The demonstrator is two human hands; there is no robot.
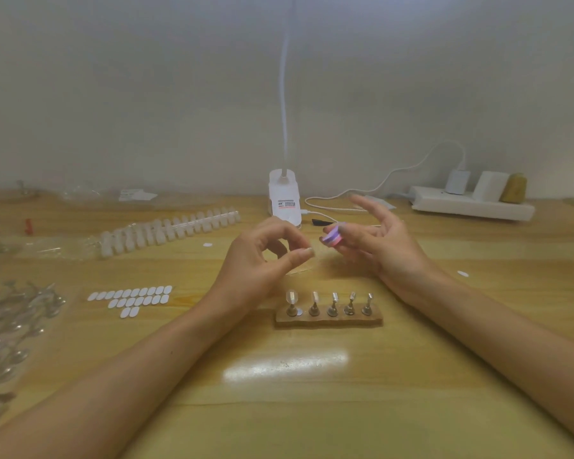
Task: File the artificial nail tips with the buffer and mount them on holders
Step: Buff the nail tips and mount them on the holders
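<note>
Purple-pink buffer (332, 238) at 12 o'clock of the holders (328, 306), pinched in the half-open right hand (388, 250)
Left hand (259, 260) pinches a tiny tip (309, 251); a hard stroke could flick it onto the table (312, 409)

A plain pale wall (146, 94) rises behind the yellowish wooden worktop (279, 409), whose far edge carries a white lamp (284, 197) and a white power strip (471, 203), with bright glare (285, 364) nearer.

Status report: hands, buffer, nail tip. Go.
Left hand pinches nail tip. Right hand holds buffer, just apart from tip. Holders stand nearer on table, nothing in the way.
</note>
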